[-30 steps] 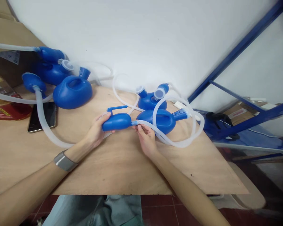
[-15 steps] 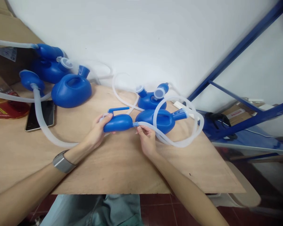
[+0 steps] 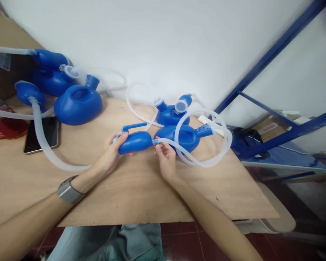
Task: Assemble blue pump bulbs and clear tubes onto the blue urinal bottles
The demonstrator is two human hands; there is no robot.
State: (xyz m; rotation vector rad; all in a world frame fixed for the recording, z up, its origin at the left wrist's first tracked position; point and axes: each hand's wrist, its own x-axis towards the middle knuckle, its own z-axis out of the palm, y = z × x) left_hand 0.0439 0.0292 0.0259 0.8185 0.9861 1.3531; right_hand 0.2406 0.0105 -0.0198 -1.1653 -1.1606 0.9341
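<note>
My left hand (image 3: 114, 149) is closed round the wide end of a blue bulb-shaped urinal head (image 3: 137, 141), which lies sideways above the table. A blue strap-like flap (image 3: 134, 126) sticks out over it. At its narrow end is a light-blue connector joined to a translucent hose (image 3: 167, 140). The fingers of my right hand (image 3: 166, 156) pinch the hose right beside that connector. From there the hose loops to the right over a blue urinal bottle (image 3: 183, 139) lying on the table. Behind it is another blue bottle (image 3: 170, 115) with a capped neck and a smaller head.
Several blue bottles and heads with hoses, including a blue handled bottle (image 3: 78, 105), are at the left. A phone (image 3: 40, 136) lies near a red-and-yellow container (image 3: 5, 125). Along the right runs a blue metal rack (image 3: 271, 58); a white wall is behind the table (image 3: 141, 195).
The view has shifted slightly, so the things at left sit further left. My hands keep their hold on the urinal head and hose; the right fingers have shifted a little at the connector.
</note>
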